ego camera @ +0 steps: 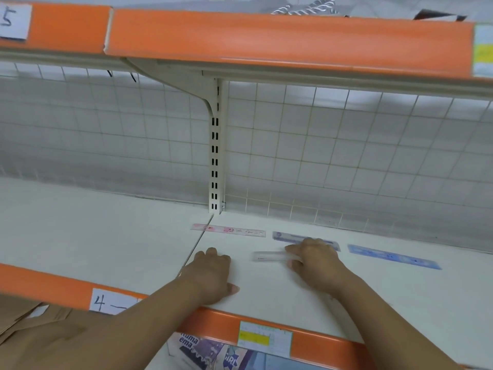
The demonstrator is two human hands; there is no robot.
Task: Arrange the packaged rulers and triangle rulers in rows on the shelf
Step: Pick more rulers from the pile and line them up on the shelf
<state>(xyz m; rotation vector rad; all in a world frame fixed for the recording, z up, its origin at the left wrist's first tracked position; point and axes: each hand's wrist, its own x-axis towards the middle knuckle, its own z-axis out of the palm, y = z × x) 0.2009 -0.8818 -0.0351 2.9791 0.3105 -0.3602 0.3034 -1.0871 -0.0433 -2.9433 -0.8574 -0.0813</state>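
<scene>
Three packaged rulers lie in a row along the back of the white shelf (106, 236): a pink ruler (229, 230), a purple ruler (288, 236) partly hidden by my right hand, and a blue ruler (392, 256). In front of that row my right hand (314, 259) pinches the right end of a clear ruler (269, 256) that lies flat on the shelf. My left hand (212, 273) rests on the shelf to the left of it, knuckles up, fingers curled under, thumb pointing right, holding nothing.
An orange-edged upper shelf (266, 38) overhangs the work area. A wire grid back panel (346, 145) and a slotted upright post (214, 156) close the rear. Orange price rail (314, 340) with labels runs along the front edge; printed packages (202, 351) sit below.
</scene>
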